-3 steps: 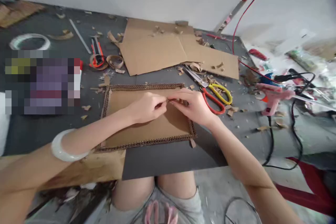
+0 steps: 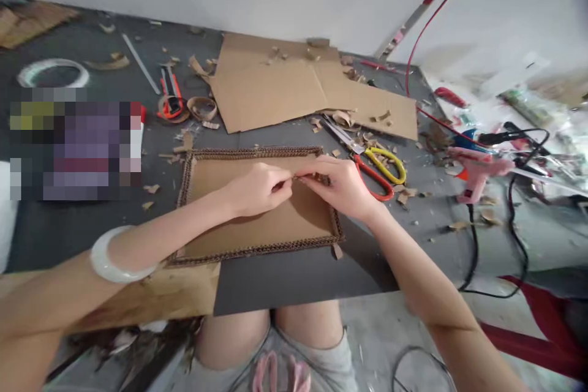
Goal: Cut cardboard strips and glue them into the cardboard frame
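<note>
A shallow rectangular cardboard tray [image 2: 229, 233], edged with strips of corrugated cardboard, lies in front of me on the dark tabletop. Over its middle, my left hand [image 2: 261, 188] is closed, thumb and fingertips pinched together. My right hand [image 2: 337, 184] meets it from the right, fingers also pinched at the same spot. A tiny piece seems to sit between the fingertips, too small and covered to name. Just right of my right hand lie scissors [image 2: 376, 171] with one red and one yellow handle.
Large cardboard sheets [image 2: 271, 92] lie behind the tray among scraps. An orange utility knife [image 2: 171, 92] and a roll of white tape [image 2: 52, 73] are at the left, near a blurred-out patch. A pink glue gun [image 2: 478, 171] with a black cord stands at the right.
</note>
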Demonstrator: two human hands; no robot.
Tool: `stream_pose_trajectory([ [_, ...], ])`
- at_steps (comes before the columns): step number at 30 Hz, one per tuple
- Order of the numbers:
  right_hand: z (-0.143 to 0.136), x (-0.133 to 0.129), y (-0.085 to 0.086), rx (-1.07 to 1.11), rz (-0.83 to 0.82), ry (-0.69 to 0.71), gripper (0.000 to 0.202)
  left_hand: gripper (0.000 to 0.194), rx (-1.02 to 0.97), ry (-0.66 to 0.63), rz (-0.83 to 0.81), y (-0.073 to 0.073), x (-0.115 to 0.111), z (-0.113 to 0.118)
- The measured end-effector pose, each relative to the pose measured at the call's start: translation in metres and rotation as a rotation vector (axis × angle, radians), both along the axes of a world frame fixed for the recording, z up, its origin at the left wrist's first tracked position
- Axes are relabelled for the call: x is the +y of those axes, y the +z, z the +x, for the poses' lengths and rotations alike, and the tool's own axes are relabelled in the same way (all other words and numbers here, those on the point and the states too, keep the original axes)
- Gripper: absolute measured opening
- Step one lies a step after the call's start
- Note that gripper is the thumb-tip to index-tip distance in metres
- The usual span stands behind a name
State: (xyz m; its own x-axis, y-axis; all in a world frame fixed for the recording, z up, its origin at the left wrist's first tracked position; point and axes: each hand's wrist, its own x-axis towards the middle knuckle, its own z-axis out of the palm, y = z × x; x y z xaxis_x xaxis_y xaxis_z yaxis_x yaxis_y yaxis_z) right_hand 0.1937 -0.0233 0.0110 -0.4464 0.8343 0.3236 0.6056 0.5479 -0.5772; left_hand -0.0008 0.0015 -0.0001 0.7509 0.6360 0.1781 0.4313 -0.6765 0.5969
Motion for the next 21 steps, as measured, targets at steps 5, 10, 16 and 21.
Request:
stream_pose_trajectory([
  [5, 0.003, 0.001, -0.001, -0.007, -0.014, -0.036, 0.013, 0.013, -0.073, 0.094, -0.021, -0.002, 0.0, 0.0],
  [10, -0.002, 0.002, -0.006, -0.01, -0.049, -0.084, 0.009, 0.021, -0.215, 0.06, -0.011, -0.006, 0.001, 0.001],
  [16, 0.017, -0.02, 0.031, -0.235, -0.168, -0.3, 0.022, 0.018, -0.163, 0.084, 0.11, -0.012, 0.008, -0.001],
  [21, 0.123, -0.071, 0.047, -0.495, -0.351, -1.156, 0.04, 0.015, -0.137, 0.116, 0.115, -0.014, 0.01, -0.003],
])
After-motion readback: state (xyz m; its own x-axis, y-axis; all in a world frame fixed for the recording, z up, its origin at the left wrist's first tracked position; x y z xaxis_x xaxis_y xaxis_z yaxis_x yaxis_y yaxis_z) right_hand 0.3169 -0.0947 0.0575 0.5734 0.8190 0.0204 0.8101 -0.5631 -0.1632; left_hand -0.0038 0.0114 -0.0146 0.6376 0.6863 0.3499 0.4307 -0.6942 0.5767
